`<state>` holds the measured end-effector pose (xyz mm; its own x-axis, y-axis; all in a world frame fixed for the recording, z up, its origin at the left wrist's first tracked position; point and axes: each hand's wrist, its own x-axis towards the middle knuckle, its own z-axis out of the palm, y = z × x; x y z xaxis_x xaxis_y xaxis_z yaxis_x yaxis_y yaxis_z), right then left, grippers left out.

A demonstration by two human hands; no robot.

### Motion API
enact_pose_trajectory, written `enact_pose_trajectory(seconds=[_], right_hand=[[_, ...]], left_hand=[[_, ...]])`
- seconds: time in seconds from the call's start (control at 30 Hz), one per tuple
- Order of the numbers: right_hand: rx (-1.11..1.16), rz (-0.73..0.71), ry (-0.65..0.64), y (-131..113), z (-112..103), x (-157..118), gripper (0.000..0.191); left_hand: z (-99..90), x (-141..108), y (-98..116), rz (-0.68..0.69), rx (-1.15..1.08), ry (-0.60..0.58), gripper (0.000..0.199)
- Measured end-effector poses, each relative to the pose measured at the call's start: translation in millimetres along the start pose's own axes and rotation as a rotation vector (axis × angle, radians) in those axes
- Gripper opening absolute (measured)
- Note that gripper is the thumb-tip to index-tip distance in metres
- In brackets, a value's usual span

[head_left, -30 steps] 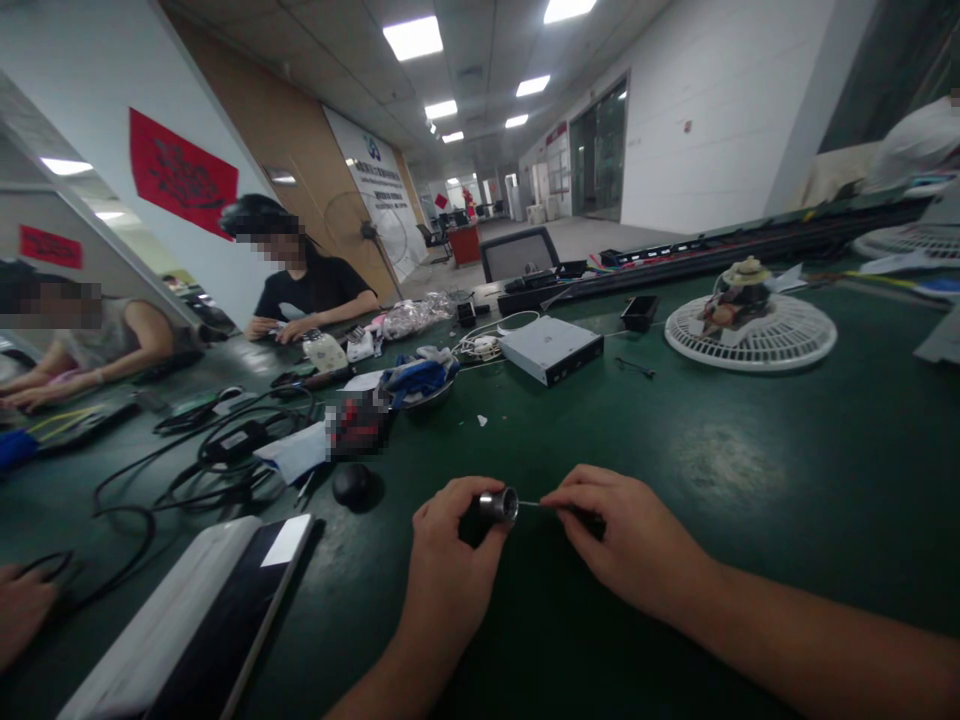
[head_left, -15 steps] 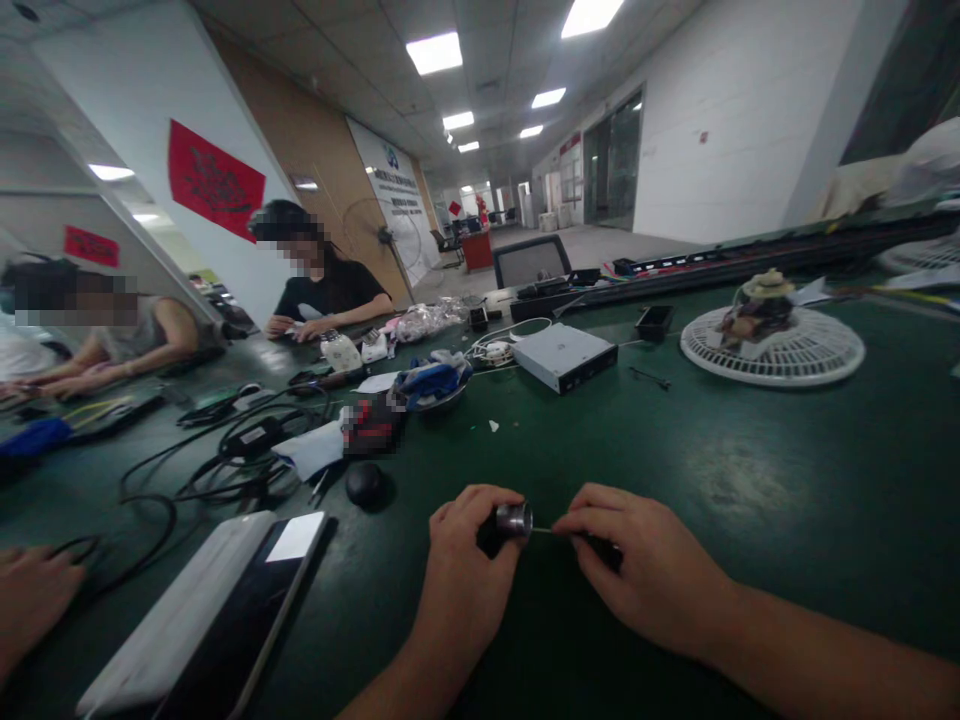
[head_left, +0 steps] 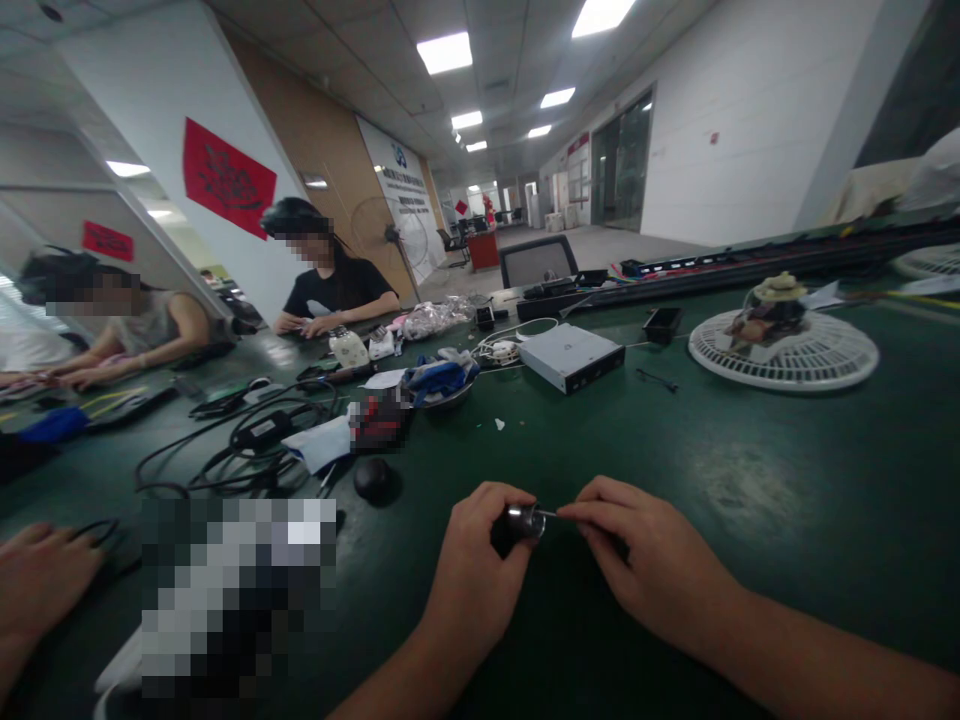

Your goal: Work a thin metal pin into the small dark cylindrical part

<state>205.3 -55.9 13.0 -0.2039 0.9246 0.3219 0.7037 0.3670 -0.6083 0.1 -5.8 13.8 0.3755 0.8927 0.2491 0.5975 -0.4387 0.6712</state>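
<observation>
Green matting on the long bench (head_left: pixel 750 470) was crowded with cables (head_left: pixel 259 440) and a white metal box (head_left: pixel 570 357), both well apart from the hands. A small steel cylinder (head_left: pixel 525 520) was pinched above the bench by the pressed-together fingers of the left hand (head_left: pixel 472 570). A thin pin (head_left: pixel 551 515) was pinched by the right hand (head_left: pixel 652 565), its tip just beside the cylinder's end. The gap between them had been narrowed slightly since a second earlier.
</observation>
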Motion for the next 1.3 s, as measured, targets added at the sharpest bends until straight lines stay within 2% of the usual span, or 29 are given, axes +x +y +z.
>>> enact_pose_trajectory(seconds=[0.2, 0.37, 0.5, 0.63, 0.9, 0.97, 1.13, 1.3], right_hand=[[-0.123, -0.006, -0.065, -1, 0, -2, 0.032], [-0.022, -0.095, -0.077, -2, -1, -3, 0.037], [-0.074, -0.014, -0.016, -1, 2, -3, 0.033], [-0.148, -0.004, -0.066, -2, 3, -3, 0.032], [-0.146, 0.108, -0.025, -7, 0, -1, 0.01], [-0.127, 0.061, -0.058, -7, 0, -1, 0.013], [-0.076, -0.112, -0.194, -10, -4, -2, 0.038], [-0.102, -0.131, -0.243, -7, -1, -2, 0.028]], left_hand=[[-0.2, 1, 3, 0.012, -0.007, 0.0, 0.028], [-0.9, 0, 7, 0.082, -0.011, 0.016, 0.033], [-1.4, -1, 7, 0.073, 0.003, 0.012, 0.033], [-1.3, 0, 6, 0.036, 0.024, 0.022, 0.032], [0.1, -1, 4, 0.002, 0.047, 0.128, 0.028], [0.5, -1, 3, -0.014, 0.044, 0.15, 0.028], [1.2, 0, 0, -0.051, 0.034, 0.179, 0.026], [0.5, 1, -3, -0.064, 0.014, 0.159, 0.025]])
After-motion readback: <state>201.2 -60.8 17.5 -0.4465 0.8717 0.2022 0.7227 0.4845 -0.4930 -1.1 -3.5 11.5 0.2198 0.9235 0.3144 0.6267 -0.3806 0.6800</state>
